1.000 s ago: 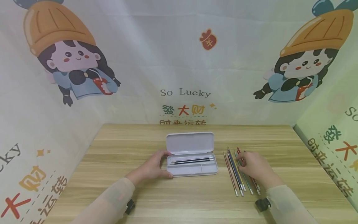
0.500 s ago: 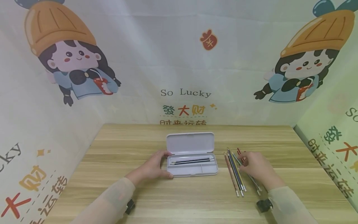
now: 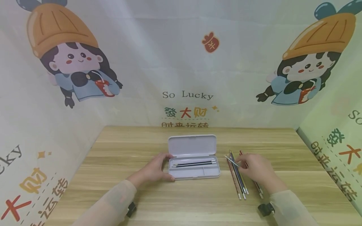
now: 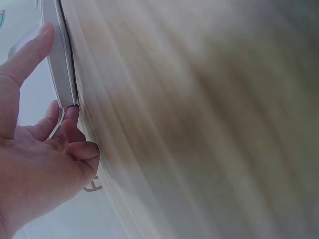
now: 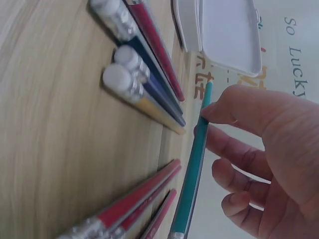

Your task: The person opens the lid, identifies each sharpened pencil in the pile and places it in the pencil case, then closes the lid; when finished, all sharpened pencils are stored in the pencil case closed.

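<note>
Near the white case (image 3: 186, 172), held by wide-spread left fingers (image 4: 50, 118), right fingers (image 5: 241, 153) pinch a slim teal pencil (image 5: 191, 172).

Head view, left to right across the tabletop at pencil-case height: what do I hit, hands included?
Left hand → open pencil case → bunch of loose pencils → right hand.

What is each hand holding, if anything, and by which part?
Right hand: the green pencil, pinched by its shaft behind the pale tip. Left hand: the open pencil case, gripped at its left end.
</note>
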A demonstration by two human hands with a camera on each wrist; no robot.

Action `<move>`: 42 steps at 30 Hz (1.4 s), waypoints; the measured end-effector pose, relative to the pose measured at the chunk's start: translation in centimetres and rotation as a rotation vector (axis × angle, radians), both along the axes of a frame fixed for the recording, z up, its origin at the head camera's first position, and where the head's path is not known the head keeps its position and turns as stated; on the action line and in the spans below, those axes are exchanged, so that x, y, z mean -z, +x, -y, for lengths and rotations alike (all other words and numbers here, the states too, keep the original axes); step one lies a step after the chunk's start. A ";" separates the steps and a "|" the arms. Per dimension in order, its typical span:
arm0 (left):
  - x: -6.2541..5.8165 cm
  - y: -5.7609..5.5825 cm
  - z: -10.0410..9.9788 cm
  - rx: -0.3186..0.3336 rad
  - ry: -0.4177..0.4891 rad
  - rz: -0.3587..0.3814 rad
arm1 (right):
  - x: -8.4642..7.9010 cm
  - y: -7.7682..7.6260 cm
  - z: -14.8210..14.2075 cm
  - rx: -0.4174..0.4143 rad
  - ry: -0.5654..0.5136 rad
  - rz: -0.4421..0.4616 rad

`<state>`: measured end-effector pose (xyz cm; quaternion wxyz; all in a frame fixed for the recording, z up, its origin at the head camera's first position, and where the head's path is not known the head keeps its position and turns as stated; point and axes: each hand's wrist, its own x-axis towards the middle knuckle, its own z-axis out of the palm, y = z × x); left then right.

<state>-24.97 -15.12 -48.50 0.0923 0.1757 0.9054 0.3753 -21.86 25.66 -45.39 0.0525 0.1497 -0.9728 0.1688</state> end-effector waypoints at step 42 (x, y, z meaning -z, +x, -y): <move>-0.2 0.0 0.1 0.013 -0.012 -0.004 | 0.0 -2.8 7.0 -0.293 -0.056 -0.019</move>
